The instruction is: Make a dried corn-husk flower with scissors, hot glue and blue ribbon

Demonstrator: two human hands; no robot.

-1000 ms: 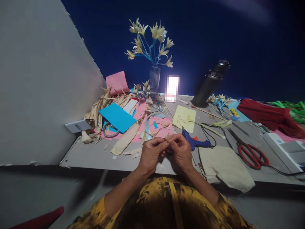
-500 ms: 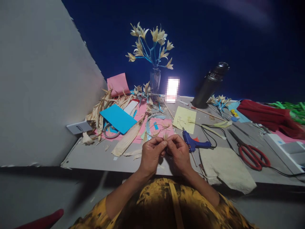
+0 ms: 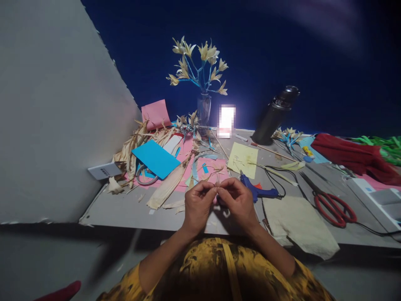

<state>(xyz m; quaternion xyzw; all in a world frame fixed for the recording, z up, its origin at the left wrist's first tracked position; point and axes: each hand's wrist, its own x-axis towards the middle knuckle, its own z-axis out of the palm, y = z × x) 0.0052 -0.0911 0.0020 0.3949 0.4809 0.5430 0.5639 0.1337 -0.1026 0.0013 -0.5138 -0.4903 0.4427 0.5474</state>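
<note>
Above the table's front edge, my left hand (image 3: 199, 205) and my right hand (image 3: 238, 203) meet at the fingertips. Both are closed in a pinch around a small pale dried-husk piece (image 3: 217, 180), whose thin tips poke up between them; its lower part is hidden by the fingers. Just beyond my right hand lies a blue glue gun (image 3: 258, 190). Pink paper (image 3: 184, 184) with husk scraps spreads behind and to the left of my hands. A beige cloth (image 3: 297, 221) lies right of my right hand.
A vase (image 3: 204, 106) of husk flowers stands at the back, beside a bright blurred screen (image 3: 227, 121). Farther right are a dark flask (image 3: 272, 119) and red-handled scissors (image 3: 335, 207). At left are a blue card (image 3: 156, 159) and heaped dried husks (image 3: 127, 146).
My hands have shifted slightly, with the fingertips closer together, and less of the pale piece shows above them. The whole view has moved a little.
</note>
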